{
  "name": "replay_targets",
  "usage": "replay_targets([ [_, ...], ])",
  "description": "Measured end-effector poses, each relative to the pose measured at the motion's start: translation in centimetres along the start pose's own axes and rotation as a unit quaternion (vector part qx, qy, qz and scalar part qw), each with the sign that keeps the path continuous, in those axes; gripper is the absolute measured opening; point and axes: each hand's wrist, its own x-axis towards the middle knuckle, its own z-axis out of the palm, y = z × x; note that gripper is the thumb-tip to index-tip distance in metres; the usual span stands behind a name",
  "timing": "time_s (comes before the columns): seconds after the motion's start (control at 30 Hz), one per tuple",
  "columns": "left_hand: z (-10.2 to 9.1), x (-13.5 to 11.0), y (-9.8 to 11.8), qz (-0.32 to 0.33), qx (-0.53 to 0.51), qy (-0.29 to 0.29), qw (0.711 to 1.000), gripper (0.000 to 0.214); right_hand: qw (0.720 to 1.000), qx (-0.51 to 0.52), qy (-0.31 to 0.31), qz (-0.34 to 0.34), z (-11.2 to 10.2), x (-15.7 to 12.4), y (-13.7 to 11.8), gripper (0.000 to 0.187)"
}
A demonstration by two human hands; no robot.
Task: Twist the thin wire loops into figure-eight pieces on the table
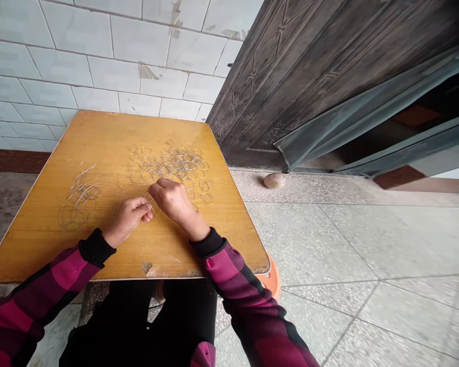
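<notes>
My left hand (pixel 130 215) pinches a thin wire ring (pixel 156 210) between thumb and fingers, low over the table. Close beside it on the right, my right hand (pixel 173 200) is closed too, its fingertips on the wire near the left thumb. Part of the ring is hidden by my fingers. Past my hands lies a spread heap of small wire rings (pixel 176 164), several of them looped together or overlapping. To the left of my left hand sits a loose bundle of longer, curved thin wires (pixel 80 196).
The yellow wooden table (pixel 103 133) has a chipped front edge and stands against a white tiled wall (pixel 137 41). An orange stool (pixel 273 278) shows under its right corner. A dark carved door (pixel 275 76) and a round stone-like object (pixel 274 180) are to the right.
</notes>
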Motion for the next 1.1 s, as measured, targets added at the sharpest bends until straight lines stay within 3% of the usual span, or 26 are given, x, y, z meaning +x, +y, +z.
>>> replay_targets([
  [0.37,0.0,0.1,0.0,-0.006,-0.009,0.001,1.0,0.019,1.0,-0.007,-0.011,-0.016,-0.1,-0.2,0.2,0.027],
  [0.67,0.1,0.2,0.1,0.004,-0.009,-0.006,1.0,0.022,0.998,-0.032,-0.014,0.044,0.0,0.2,-1.2,0.026],
  [0.77,0.0,0.3,0.0,0.005,-0.015,-0.001,1.0,0.021,0.999,-0.02,-0.007,0.049,0.0,0.3,-1.1,0.023],
  [0.97,-0.1,0.2,-0.1,0.007,-0.005,-0.006,1.0,0.021,1.0,0.019,-0.006,-0.004,-0.2,0.3,-0.3,0.021],
  [1.1,0.0,0.3,-0.2,0.01,-0.004,-0.001,1.0,0.019,0.998,0.06,0.001,0.02,0.1,0.2,-0.1,0.021],
])
